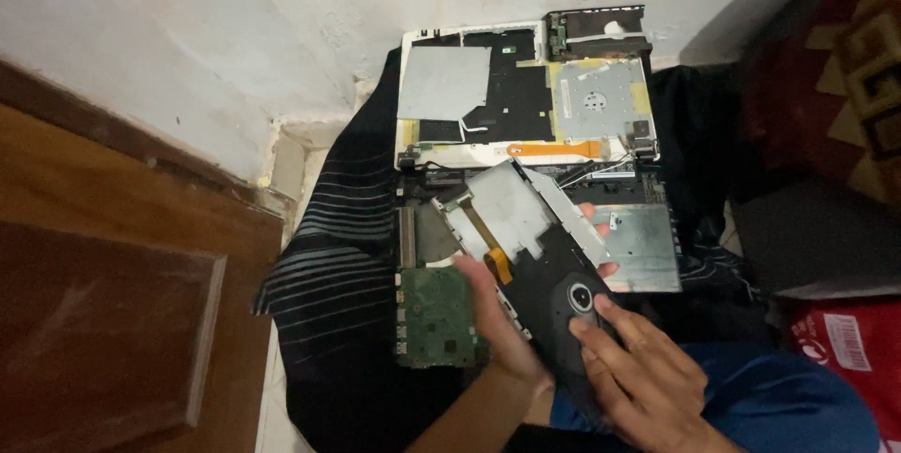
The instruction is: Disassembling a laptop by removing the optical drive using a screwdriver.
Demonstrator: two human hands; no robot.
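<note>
Person seated on floor, opened laptop chassis (526, 96) propped against white wall (282, 21), inner side facing out: grey metal plates, black sheeting, an orange flat ribbon cable (554, 149) across its lower edge. Below it lay the laptop base, with a green circuit board (434, 317) at lower left and a bare metal plate (643, 245) at right. All rested on a black cloth with pale stripes (328, 265).

Optical disc drive (535, 246) was held tilted above the base, just in front of the person, its black tray with round spindle hub (582, 299) toward the body and its silver casing toward the wall. Left hand (502, 322) cupped the drive from beneath along its left edge, fingers closed around it; fingertips (601, 228) showed at the far right edge. Right hand (643, 368) lay on the black tray, fingers extended flat, pressing near the hub rather than gripping.

Wooden door (103, 303) at left. Red patterned fabric (845, 49) at right.
</note>
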